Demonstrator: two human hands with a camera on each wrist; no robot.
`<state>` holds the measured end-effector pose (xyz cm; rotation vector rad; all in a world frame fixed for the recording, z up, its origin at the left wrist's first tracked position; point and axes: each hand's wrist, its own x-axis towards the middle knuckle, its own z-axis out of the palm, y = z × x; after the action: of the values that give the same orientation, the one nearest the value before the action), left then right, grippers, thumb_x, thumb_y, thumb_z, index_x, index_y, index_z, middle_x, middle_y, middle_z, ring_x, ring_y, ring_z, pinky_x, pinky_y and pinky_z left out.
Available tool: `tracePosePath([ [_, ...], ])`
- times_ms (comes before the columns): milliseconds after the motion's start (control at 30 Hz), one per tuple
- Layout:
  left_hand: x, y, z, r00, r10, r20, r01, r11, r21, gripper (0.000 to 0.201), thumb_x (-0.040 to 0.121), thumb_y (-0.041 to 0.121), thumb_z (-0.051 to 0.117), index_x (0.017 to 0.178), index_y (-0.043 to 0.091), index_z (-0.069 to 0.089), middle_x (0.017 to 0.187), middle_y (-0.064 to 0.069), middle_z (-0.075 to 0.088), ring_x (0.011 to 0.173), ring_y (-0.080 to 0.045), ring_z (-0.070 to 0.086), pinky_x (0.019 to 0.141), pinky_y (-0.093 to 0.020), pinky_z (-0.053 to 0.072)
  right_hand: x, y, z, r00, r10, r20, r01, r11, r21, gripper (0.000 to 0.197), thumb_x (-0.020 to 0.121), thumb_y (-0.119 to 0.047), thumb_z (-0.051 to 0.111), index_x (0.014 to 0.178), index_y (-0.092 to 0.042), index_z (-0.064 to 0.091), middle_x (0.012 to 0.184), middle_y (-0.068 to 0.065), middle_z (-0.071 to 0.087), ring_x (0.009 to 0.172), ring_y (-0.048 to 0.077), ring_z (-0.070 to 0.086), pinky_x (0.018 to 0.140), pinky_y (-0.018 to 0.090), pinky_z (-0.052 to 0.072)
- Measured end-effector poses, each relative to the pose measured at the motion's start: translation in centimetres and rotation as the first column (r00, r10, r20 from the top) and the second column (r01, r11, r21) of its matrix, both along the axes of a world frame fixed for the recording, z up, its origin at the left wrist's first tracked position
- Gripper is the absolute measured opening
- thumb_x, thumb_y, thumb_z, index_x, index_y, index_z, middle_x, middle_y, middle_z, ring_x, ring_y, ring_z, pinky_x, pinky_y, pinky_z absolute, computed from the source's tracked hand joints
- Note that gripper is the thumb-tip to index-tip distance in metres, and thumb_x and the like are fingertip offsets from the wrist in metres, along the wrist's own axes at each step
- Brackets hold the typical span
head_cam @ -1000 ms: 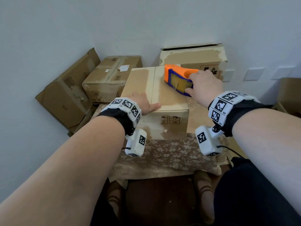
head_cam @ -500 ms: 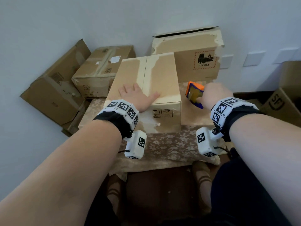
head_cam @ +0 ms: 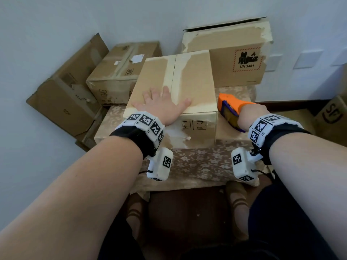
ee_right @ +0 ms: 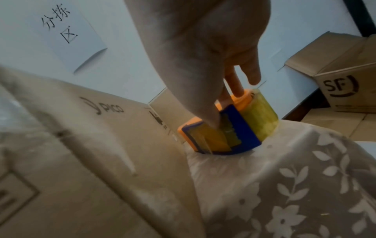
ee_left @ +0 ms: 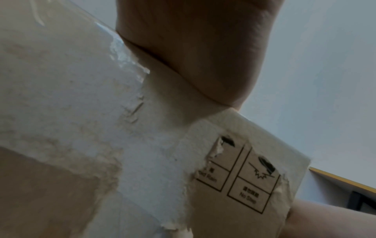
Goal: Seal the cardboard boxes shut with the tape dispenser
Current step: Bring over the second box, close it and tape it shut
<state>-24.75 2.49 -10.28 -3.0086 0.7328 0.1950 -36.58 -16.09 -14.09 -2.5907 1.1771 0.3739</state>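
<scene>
The left hand [head_cam: 163,107] lies flat on the top of the cardboard box [head_cam: 191,76], fingers spread and straight, with the palm at the near edge and the thumb pointing toward the right hand. A pale strip of tape [head_cam: 170,72] runs along the centre seam of the box top, passing under the fingers of the left hand. In the left wrist view the heel of the left hand [ee_left: 195,51] bears on the top edge of the box [ee_left: 244,177] above two printed handling symbols; torn paper patches mark that face.

The right hand [head_cam: 251,114] grips the tape dispenser [head_cam: 231,107], fingers curled round its orange body. The dispenser is just beside the right side of the box, lower than the box top. In the right wrist view the dispenser [ee_right: 230,127] rests its blue base on the floral cloth [ee_right: 284,185] that covers the desk, with the yellowish tape roll on the side away from the box [ee_right: 91,145].

Beyond the left hand, a second box [head_cam: 238,59] marked UN 3481 stands against the wall. Two more boxes [head_cam: 120,70] lie to the outside of the left hand.
</scene>
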Motion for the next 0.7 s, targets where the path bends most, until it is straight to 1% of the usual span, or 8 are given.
tracePosePath([
  [33,0.0,0.1,0.0,1.000,-0.009,-0.003,0.009,1.000,-0.009,0.095,0.076,0.086,0.011,0.152,0.029,0.003,0.160,-0.009,0.001,0.146,-0.035,0.006,0.106,-0.069,0.010,0.1,0.0,0.0,0.999,0.019,0.034,-0.018,0.999,-0.032,0.009,0.096,-0.012,0.044,0.091,-0.015,0.050,0.097,0.018,0.051,0.099,0.038,0.056,0.085,0.041,0.048],
  [67,0.0,0.1,-0.1,1.000,-0.028,-0.006,0.028,0.999,-0.023,0.092,0.078,0.084,0.011,0.152,0.030,0.000,0.161,-0.006,-0.001,0.146,-0.034,0.005,0.106,-0.069,0.010,0.5,0.0,-0.2,0.992,0.036,0.120,-0.028,0.997,-0.069,0.015,0.097,-0.016,0.041,0.088,-0.010,0.052,0.096,0.017,0.054,0.090,0.035,0.055,0.077,0.039,0.047],
  [133,0.0,0.1,-0.2,0.994,-0.107,-0.003,0.107,0.993,-0.055,0.081,0.085,0.077,0.012,0.151,0.033,-0.005,0.161,-0.001,-0.007,0.147,-0.032,0.002,0.107,-0.069,0.010,0.9,0.0,-0.2,0.933,0.077,0.351,-0.047,0.995,-0.093,0.032,0.100,-0.025,0.032,0.092,-0.006,0.056,0.100,0.018,0.060,0.086,0.032,0.051,0.074,0.037,0.041],
  [200,-0.1,0.1,-0.3,0.972,-0.233,0.017,0.233,0.970,-0.070,0.068,0.094,0.064,0.012,0.152,0.031,-0.001,0.160,0.005,-0.007,0.147,-0.028,-0.001,0.109,-0.067,0.011,1.7,0.9,0.9,0.833,0.158,0.530,-0.092,0.985,-0.149,0.044,0.101,-0.033,0.022,0.099,-0.009,0.059,0.104,0.016,0.061,0.095,0.032,0.052,0.082,0.040,0.041],
  [267,0.0,-0.1,-0.4,0.951,-0.309,0.022,0.310,0.948,-0.067,0.061,0.098,0.055,0.011,0.153,0.026,0.005,0.161,0.006,-0.002,0.148,-0.023,-0.001,0.112,-0.064,0.010,2.4,2.6,2.8,0.753,0.178,0.633,-0.178,0.982,-0.065,0.049,0.102,-0.036,0.019,0.121,-0.012,0.057,0.127,0.015,0.055,0.120,0.030,0.047,0.100,0.041,0.036],
  [333,0.0,-0.1,-0.4,0.949,-0.314,0.011,0.314,0.948,-0.062,0.061,0.099,0.052,0.010,0.153,0.023,0.006,0.161,0.006,0.000,0.148,-0.020,-0.001,0.113,-0.061,0.008,3.1,4.3,3.6,0.776,0.271,0.569,-0.321,0.947,-0.012,0.049,0.105,-0.033,0.020,0.145,-0.011,0.038,0.154,0.011,0.030,0.143,0.025,0.023,0.115,0.037,0.018],
  [433,-0.1,0.0,-0.4,0.951,-0.310,-0.001,0.310,0.950,-0.043,0.064,0.099,0.053,0.011,0.153,0.019,0.004,0.161,0.003,-0.001,0.148,-0.018,0.000,0.114,-0.058,0.007,3.9,5.5,2.6,0.831,0.366,0.419,-0.414,0.910,0.026,0.054,0.104,-0.037,0.024,0.152,-0.014,0.019,0.161,0.011,0.003,0.147,0.032,0.002,0.118,0.040,0.005],
  [700,0.0,1.2,-0.5,0.936,-0.352,0.009,0.352,0.934,-0.064,0.072,0.097,0.059,0.012,0.153,0.013,0.006,0.161,-0.002,0.002,0.147,-0.016,0.006,0.117,-0.049,0.009,3.9,5.3,2.5,0.865,0.362,0.349,-0.402,0.914,0.050,0.061,0.102,-0.043,0.025,0.155,-0.017,0.007,0.161,0.006,-0.009,0.147,0.034,-0.006,0.120,0.043,0.002],
])
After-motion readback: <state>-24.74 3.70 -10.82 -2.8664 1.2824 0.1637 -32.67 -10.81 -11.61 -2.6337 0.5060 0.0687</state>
